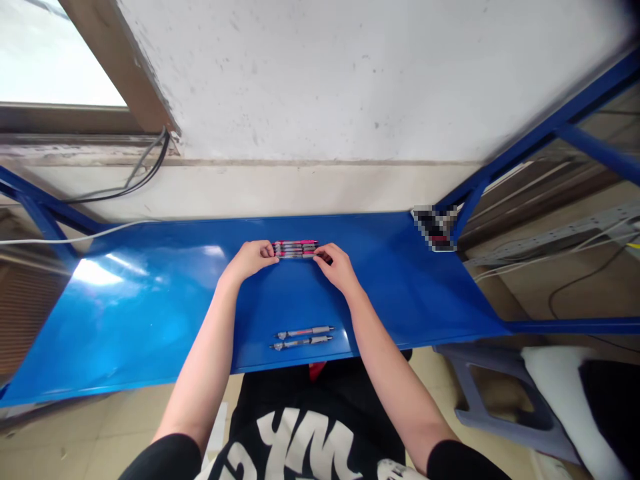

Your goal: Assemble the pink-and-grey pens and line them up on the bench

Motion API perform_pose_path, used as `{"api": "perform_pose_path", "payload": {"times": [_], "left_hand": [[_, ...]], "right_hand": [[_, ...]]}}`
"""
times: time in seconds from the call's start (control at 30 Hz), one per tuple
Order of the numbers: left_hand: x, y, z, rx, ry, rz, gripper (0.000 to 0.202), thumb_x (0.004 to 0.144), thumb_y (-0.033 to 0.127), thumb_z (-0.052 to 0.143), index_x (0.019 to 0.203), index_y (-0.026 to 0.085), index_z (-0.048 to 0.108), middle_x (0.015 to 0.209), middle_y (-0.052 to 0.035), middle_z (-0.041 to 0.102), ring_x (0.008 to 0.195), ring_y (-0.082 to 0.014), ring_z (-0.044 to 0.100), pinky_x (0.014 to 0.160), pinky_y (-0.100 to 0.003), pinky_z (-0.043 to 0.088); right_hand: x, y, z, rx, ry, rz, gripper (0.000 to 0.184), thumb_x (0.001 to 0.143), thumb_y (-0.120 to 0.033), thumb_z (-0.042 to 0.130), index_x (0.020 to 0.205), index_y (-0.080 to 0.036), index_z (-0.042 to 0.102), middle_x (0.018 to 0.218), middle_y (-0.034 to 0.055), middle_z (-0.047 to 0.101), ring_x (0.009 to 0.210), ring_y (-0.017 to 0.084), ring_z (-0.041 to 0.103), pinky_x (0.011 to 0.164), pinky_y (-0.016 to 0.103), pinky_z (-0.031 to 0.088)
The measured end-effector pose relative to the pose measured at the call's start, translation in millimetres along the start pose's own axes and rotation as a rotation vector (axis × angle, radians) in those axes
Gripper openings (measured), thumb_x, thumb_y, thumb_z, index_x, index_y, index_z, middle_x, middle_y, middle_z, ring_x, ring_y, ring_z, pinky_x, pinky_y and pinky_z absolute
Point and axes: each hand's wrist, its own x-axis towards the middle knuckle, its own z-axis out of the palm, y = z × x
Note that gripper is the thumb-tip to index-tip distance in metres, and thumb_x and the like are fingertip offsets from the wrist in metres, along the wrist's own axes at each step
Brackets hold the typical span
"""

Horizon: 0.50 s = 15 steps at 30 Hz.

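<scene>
Several pens with pink and dark parts lie side by side in a row on the blue shelf top. At their left ends is my left hand, its thumb and fingers closed on them. My right hand pinches the right end of the nearest pen in the row, thumb below and fingers above. Closer to my body lie two grey pens, one with an orange mark and another just in front of it. These two are roughly parallel, slightly apart, and untouched by my hands.
The blue shelf has blue metal frame bars at both ends and a white wall behind. A blurred-out flat object sits at the back right. A white cable crosses the back left; a grey stool stands right.
</scene>
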Motion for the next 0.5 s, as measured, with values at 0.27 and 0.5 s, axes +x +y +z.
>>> {"api": "perform_pose_path", "payload": {"times": [0.27, 0.5], "left_hand": [[-0.3, 2.8, 1.8, 0.061, -0.009, -0.001, 0.013, 0.078, 0.032, 0.072, 0.076, 0.02, 0.069, 0.071, -0.0015, 0.069, 0.069, -0.0187, 0.063, 0.065, -0.029, 0.043], [-1.4, 7.6, 1.0, 0.099, -0.004, -0.007, 0.013, 0.08, 0.032, 0.071, 0.076, 0.02, 0.067, 0.072, -0.0016, 0.068, 0.07, -0.0189, 0.062, 0.065, -0.03, 0.042]], "right_hand": [[-1.7, 3.9, 0.6, -0.027, -0.024, -0.017, 0.01, 0.09, -0.024, 0.064, 0.095, -0.021, 0.071, 0.098, 0.0065, 0.066, 0.083, 0.021, 0.065, 0.081, 0.037, 0.056], [-0.6, 3.6, 1.0, -0.048, -0.005, -0.013, 0.005, 0.088, -0.023, 0.063, 0.086, -0.021, 0.067, 0.092, 0.005, 0.064, 0.078, 0.019, 0.062, 0.077, 0.035, 0.055]]}}
